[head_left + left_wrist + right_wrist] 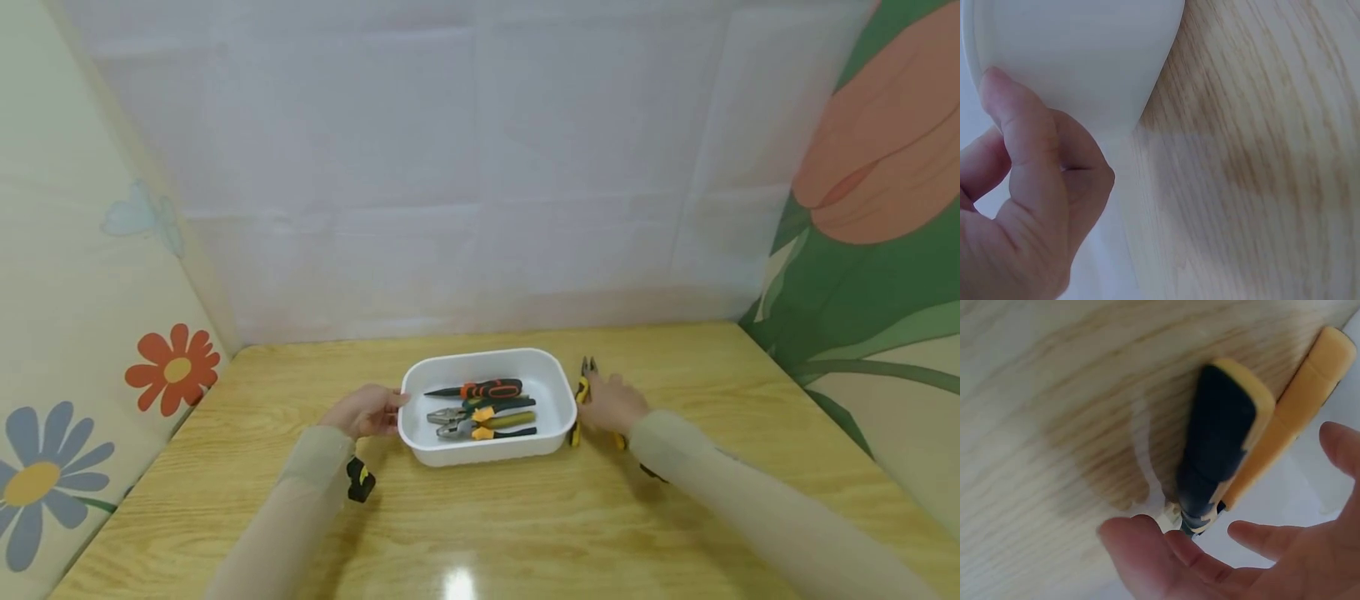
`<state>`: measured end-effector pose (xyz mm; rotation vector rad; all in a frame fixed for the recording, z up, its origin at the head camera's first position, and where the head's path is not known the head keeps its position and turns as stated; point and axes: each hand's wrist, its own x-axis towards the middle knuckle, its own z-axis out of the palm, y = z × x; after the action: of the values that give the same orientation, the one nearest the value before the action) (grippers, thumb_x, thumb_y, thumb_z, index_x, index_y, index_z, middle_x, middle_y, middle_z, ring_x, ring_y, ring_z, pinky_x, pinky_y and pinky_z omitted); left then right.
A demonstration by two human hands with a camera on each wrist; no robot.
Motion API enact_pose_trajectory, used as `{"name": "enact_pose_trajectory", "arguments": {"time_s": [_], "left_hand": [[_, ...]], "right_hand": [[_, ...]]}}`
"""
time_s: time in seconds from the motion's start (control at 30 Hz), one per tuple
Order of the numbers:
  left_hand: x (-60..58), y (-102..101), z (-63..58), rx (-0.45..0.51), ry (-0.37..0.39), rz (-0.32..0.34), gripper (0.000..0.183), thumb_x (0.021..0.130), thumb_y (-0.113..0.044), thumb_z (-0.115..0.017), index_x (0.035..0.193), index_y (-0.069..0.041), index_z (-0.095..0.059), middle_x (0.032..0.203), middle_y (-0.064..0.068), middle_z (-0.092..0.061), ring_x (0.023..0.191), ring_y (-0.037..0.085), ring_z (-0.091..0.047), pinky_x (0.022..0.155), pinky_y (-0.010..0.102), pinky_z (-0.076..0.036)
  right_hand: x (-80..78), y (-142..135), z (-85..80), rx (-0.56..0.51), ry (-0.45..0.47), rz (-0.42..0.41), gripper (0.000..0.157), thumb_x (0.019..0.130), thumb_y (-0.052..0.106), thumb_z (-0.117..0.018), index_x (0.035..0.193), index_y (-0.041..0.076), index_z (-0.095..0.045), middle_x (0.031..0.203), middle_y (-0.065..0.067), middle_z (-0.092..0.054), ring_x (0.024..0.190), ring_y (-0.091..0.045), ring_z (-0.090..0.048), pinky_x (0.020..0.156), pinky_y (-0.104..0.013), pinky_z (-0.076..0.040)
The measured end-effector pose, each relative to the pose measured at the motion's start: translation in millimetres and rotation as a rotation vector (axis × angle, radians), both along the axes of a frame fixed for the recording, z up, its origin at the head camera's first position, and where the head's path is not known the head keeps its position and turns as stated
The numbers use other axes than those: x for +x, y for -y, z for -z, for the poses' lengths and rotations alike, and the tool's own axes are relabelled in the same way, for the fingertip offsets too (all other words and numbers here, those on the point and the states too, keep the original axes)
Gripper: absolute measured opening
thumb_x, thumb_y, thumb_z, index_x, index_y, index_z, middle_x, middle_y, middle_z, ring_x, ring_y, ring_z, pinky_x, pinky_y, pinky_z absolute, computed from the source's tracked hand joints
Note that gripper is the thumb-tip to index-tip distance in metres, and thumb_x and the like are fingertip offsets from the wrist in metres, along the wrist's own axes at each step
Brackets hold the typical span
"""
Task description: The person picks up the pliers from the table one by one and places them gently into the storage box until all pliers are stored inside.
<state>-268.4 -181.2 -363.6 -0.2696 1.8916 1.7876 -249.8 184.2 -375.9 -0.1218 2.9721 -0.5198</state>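
My left hand (372, 410) pinches the left rim of a white plastic tray (442, 454), thumb at the inside edge in the left wrist view. The tray stands on the wooden table. Inside lie several hand tools: a slim dark-tipped tool (491, 389) with a black and orange-red handle, and pliers (502, 433) with yellow, black and olive handles. Just right of the tray, my right hand (615, 406) holds yellow and black pliers (1219, 431) near the pivot. Their handles are spread apart. The fingers hide the pivot, so the exact contact is partly covered.
The wooden table (480, 517) ends at a white cloth backdrop (480, 208). Flower-patterned panels border it on the left (67, 292) and right (885, 292). A black and yellow wrist device (361, 481) hangs below the left wrist.
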Motion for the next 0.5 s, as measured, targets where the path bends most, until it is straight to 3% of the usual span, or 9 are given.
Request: {"name": "enact_pose_trajectory", "arguments": {"time_s": [0.5], "left_hand": [[1.1, -0.3, -3.2, -0.007, 0.003, -0.002, 0.03, 0.101, -0.004, -0.045, 0.127, 0.013, -0.042, 0.085, 0.008, -0.05, 0.072, 0.014, -0.051, 0.059, 0.018, -0.051]], "right_hand": [[0.5, 11.9, 1.4, 0.039, 0.063, 0.049, 0.084, 0.089, 0.042, -0.061, 0.144, -0.011, -0.026, 0.115, -0.046, -0.04, 0.094, -0.055, -0.054, 0.081, -0.063, -0.049]]}}
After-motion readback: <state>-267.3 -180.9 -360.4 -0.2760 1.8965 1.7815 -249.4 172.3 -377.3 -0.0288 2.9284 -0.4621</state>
